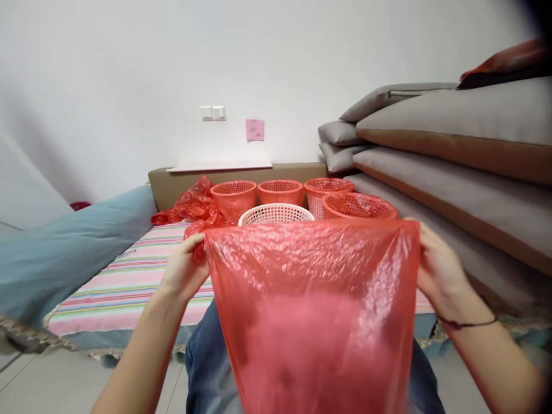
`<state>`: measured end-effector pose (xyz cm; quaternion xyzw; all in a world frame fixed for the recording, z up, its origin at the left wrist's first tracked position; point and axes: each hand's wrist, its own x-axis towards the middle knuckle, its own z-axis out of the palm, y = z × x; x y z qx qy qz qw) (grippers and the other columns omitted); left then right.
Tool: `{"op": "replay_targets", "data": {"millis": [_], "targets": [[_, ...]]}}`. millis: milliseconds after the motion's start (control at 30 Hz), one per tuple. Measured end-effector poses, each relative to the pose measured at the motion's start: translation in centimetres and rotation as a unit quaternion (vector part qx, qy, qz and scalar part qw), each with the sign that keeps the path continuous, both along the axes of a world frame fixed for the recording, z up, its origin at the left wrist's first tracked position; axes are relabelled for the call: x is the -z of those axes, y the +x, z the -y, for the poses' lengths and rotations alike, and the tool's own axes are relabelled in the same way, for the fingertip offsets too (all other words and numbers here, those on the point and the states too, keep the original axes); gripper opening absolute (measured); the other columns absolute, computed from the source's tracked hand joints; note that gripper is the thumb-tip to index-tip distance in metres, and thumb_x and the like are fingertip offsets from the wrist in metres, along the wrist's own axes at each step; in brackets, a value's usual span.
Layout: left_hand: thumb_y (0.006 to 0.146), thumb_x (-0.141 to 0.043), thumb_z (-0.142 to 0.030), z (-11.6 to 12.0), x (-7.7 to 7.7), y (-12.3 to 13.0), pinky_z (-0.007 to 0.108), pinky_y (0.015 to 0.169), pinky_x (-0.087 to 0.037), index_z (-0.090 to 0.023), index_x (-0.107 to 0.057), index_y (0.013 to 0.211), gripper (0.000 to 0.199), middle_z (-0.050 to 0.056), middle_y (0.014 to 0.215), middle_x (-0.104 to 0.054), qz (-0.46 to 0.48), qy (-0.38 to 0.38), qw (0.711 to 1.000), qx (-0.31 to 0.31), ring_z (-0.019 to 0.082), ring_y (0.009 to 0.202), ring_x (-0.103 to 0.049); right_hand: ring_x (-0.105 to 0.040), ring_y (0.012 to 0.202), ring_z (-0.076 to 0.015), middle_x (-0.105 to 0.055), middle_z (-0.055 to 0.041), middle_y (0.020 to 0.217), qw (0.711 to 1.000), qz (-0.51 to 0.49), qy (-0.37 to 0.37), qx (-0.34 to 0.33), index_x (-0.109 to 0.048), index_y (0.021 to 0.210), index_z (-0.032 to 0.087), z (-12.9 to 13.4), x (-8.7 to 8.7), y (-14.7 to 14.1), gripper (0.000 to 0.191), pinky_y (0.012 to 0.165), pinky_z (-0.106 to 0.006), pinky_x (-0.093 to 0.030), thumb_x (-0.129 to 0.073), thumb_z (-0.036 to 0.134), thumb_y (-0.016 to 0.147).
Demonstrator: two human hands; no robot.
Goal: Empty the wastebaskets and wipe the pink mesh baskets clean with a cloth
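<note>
You hold a thin red plastic bag (310, 322) up in front of you, with one top corner in each hand. Your left hand (185, 267) pinches the corner on the left, and your right hand (437, 264) grips the corner on the right, with some of its fingers hidden behind the plastic. Your hands are wide apart, so the top edge of the bag is pulled almost straight. The bag hangs down in front of your blue jeans (204, 351), and its bottom runs out of view. It is shiny and a bit see-through, with lots of little wrinkles near the top. A dark string bracelet (468, 325) goes around your right wrist. Just past the top of the bag you can see the rim of a white basket (276, 214); the bag hides the rest, so you cannot tell if they touch. Behind that basket are four baskets that look red (235, 198), all with holes in their sides. A messy heap of red plastic (196, 201) lies to the left of them, on a striped cloth (116, 287). Big gray cushions (452, 115) are piled up on the right, and a pink note (255, 130) is stuck on the wall (276, 57).
</note>
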<state>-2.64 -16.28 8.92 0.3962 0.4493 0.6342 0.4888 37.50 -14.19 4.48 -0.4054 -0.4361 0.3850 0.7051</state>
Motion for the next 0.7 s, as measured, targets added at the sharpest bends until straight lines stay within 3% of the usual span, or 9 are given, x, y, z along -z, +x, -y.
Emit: {"op": "replay_targets", "data": {"millis": [100, 167, 333, 500, 700], "targets": [[0.07, -0.059, -0.018, -0.1, 3.8, -0.4, 0.035, 0.066, -0.06, -0.025, -0.069, 0.067, 0.012, 0.004, 0.07, -0.073, 0.113, -0.029, 0.993, 0.001, 0.025, 0.074, -0.072, -0.068, 0.086, -0.0303, -0.069, -0.0013, 0.087, 0.998, -0.025, -0.054, -0.03, -0.067, 0.073, 0.04, -0.4, 4.2, -0.6, 0.001, 0.083, -0.05, -0.058, -0.066, 0.04, 0.073], [0.07, -0.057, -0.016, -0.7, 5.5, -0.4, 0.034, 0.066, -0.061, -0.023, -0.07, 0.07, 0.014, 0.005, 0.077, -0.076, 0.164, -0.044, 0.985, 0.0, 0.023, 0.073, -0.072, -0.068, 0.089, -0.0296, -0.071, -0.0004, 0.092, 0.997, -0.043, -0.058, -0.043, -0.065, 0.077, 0.04, -1.4, 6.2, -1.0, 0.003, 0.088, -0.051, -0.057, -0.065, 0.039, 0.074], [0.073, -0.055, -0.014, -4.4, 7.9, -0.1, 0.031, 0.069, -0.061, -0.02, -0.071, 0.078, 0.017, 0.005, 0.083, -0.077, 0.219, -0.027, 0.975, -0.002, 0.02, 0.073, -0.073, -0.068, 0.101, -0.0264, -0.071, -0.0005, 0.108, 0.992, -0.048, -0.044, -0.108, -0.063, 0.089, 0.036, -5.8, 8.5, -2.5, 0.011, 0.091, -0.048, -0.056, -0.06, 0.039, 0.079], [0.071, -0.057, -0.01, -9.6, 9.2, -0.1, 0.022, 0.06, -0.057, -0.018, -0.065, 0.068, 0.013, 0.0, 0.069, -0.073, 0.232, 0.002, 0.972, -0.028, 0.013, 0.06, -0.068, -0.069, 0.095, -0.0274, -0.072, -0.0017, 0.093, 0.98, -0.025, -0.06, -0.188, -0.06, 0.084, 0.031, -11.0, 8.7, -5.2, 0.014, 0.083, -0.046, -0.058, -0.061, 0.04, 0.073], [0.073, -0.056, -0.015, -14.1, 8.1, -0.1, 0.025, 0.06, -0.055, -0.017, -0.062, 0.064, 0.011, -0.001, 0.061, -0.068, 0.217, -0.003, 0.976, -0.009, 0.013, 0.053, -0.064, -0.069, 0.084, -0.023, -0.07, -0.0003, 0.079, 0.961, -0.075, -0.091, -0.249, -0.057, 0.079, 0.027, -15.9, 5.5, -8.5, 0.016, 0.08, -0.037, -0.058, -0.065, 0.028, 0.065]]}}
